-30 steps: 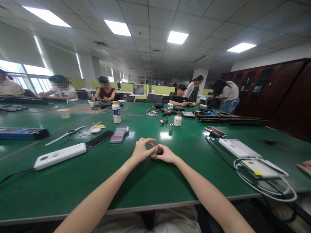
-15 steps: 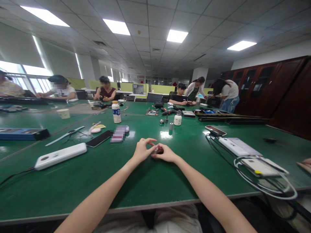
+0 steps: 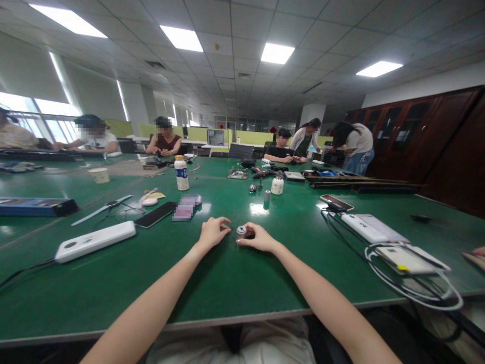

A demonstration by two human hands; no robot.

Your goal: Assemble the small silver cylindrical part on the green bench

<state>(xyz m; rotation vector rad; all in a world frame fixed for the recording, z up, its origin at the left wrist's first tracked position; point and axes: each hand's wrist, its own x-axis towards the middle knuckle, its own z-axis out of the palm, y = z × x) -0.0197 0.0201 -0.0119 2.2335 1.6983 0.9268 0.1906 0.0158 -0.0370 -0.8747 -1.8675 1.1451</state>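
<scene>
A small round silver metal part (image 3: 241,231) stands on the green table (image 3: 212,293), its ringed top facing up. My right hand (image 3: 258,237) holds it from the right, thumb in front and fingers behind. To its left is my left hand (image 3: 214,231), thumb and fingers apart, with nothing between them and a gap to the part. Beyond the hands a silver cylinder (image 3: 267,199) stands upright, near a small white jar (image 3: 277,185) and two little metal pieces (image 3: 253,188).
Left are a white power strip (image 3: 95,241), a dark phone (image 3: 156,215) and a bottle (image 3: 181,173). On the right lie power banks (image 3: 366,228) with looped cables (image 3: 373,263). Farther back are a circuit board (image 3: 237,174), a power tool (image 3: 261,174) and several seated or standing people.
My left hand has moved left, off the metal part, and its fingers have parted. The part's top now shows, while my right hand remains on it.
</scene>
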